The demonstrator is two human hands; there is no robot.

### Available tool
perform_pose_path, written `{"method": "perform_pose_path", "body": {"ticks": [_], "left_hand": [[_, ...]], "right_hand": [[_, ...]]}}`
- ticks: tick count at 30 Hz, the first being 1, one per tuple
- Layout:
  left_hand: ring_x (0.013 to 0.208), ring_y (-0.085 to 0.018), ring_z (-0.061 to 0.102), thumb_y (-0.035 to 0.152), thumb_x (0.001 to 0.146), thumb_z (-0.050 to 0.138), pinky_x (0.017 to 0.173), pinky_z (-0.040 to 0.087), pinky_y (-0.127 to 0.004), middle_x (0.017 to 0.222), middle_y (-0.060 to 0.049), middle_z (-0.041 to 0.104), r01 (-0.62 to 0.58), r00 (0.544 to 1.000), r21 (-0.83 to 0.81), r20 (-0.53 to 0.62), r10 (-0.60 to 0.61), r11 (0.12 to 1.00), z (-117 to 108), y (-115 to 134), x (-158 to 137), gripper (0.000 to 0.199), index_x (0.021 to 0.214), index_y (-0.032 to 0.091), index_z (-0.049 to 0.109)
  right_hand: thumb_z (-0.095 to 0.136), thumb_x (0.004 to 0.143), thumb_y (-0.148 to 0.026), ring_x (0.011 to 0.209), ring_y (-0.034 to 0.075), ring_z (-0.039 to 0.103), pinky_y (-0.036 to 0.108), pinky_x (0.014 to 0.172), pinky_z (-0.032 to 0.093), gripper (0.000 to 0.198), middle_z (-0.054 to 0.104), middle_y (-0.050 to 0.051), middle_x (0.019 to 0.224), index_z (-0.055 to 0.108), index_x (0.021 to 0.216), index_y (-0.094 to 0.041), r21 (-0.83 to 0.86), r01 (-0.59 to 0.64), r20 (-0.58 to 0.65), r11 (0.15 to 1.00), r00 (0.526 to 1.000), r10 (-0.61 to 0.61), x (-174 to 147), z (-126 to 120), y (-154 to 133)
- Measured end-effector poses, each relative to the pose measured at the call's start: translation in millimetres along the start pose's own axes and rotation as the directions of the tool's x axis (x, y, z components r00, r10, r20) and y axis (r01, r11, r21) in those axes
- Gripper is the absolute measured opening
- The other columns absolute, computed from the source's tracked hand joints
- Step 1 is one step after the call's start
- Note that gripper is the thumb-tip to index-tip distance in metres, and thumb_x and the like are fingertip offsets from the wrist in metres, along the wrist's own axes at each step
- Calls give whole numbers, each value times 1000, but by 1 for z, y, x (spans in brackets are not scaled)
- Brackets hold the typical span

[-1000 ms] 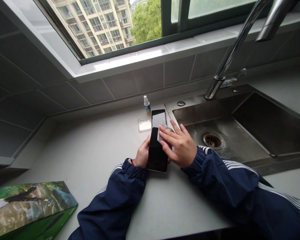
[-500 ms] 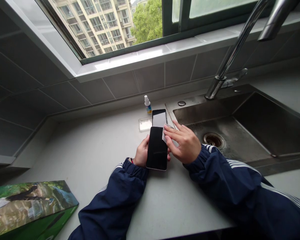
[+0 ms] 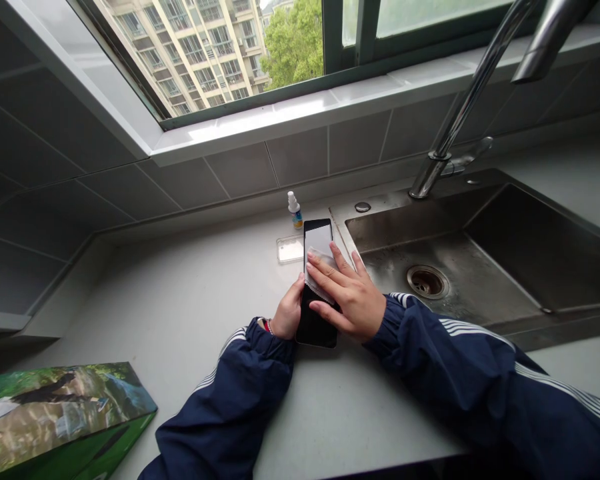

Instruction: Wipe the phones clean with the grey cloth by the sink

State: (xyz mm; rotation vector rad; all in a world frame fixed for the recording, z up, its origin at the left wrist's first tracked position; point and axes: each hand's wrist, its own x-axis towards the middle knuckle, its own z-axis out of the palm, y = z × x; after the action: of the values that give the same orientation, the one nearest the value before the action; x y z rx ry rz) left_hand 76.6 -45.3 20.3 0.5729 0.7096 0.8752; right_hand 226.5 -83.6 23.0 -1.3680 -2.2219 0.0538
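Head view: gripping the black phone (image 3: pixel 317 331) along its left edge with the left fingers (image 3: pixel 296 288); pressing the cloth (image 3: pixel 317 288) onto its screen with the right fingers (image 3: pixel 333 283), extended and unclenched. To wipe well, hold the phone steady, press lightly and evenly, cover edges and corners. Note the phone between both hands' fingers, under the cloth, nearer than the other phone (image 3: pixel 318 227).

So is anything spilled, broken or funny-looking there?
Nothing stands out as spilled or broken. The little bottle stands upright, and the left hand grips the nearer phone. The sink has patchy marks, but I can't tell what from.
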Motion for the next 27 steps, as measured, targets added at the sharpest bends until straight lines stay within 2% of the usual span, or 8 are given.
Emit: {"method": "perform_pose_path", "body": {"ticks": [5,9,11,16,21,24,27], "left_hand": [[133,-20,55,20,100,36,118,37,-31,129,-5,70,-52,998,73,-38,55,996,1,1,-3,40,118,16,72],[139,-21,49,19,98,41,119,35,-29,125,-6,71,-49,993,156,-101,65,987,2,3,-2,37,116,13,73],[139,-22,49,24,100,39,119,35,-30,119,-7,74,-26,994,121,-99,38,992,0,2,0,39,116,12,73],[130,-25,58,36,103,30,115,41,-37,117,-9,74,68,998,-32,21,-67,997,-7,2,5,49,116,14,73],[127,-26,60,40,102,34,113,44,-38,117,-10,74,122,992,-20,-7,-122,992,-8,6,4,48,117,14,72],[127,-25,60,39,103,32,113,43,-38,115,-10,75,110,994,-38,-11,-110,993,-7,6,4,49,111,14,73],[131,-24,57,40,103,31,115,41,-36,119,-8,74,88,996,-9,-21,-88,996,-5,4,3,50,113,16,73]], "right_hand": [[49,99,-43,155,36,9,69,119,15,61,36,8,160,39,154,-18,-15,34,-11,999,999,-34,1,-1,1],[48,100,-42,155,35,14,66,121,15,54,41,6,158,46,150,-21,-38,-27,-35,999,999,25,2,-3,-1],[48,101,-40,154,34,20,64,121,18,49,45,5,155,52,146,-21,-42,-57,-66,997,996,54,2,-2,0],[50,100,-35,147,32,37,57,119,29,38,58,3,144,65,132,-22,-15,-123,-156,992,981,119,2,1,3],[54,96,-32,140,31,48,57,117,31,29,68,2,132,74,117,-25,-9,-191,-239,982,954,183,2,-1,1],[54,96,-37,140,32,48,59,118,28,32,66,3,135,72,119,-24,-11,-205,-238,979,951,197,1,-1,1],[54,95,-41,146,34,39,62,119,22,45,56,6,146,62,135,-22,-15,-141,-171,990,976,136,0,1,1]]}}
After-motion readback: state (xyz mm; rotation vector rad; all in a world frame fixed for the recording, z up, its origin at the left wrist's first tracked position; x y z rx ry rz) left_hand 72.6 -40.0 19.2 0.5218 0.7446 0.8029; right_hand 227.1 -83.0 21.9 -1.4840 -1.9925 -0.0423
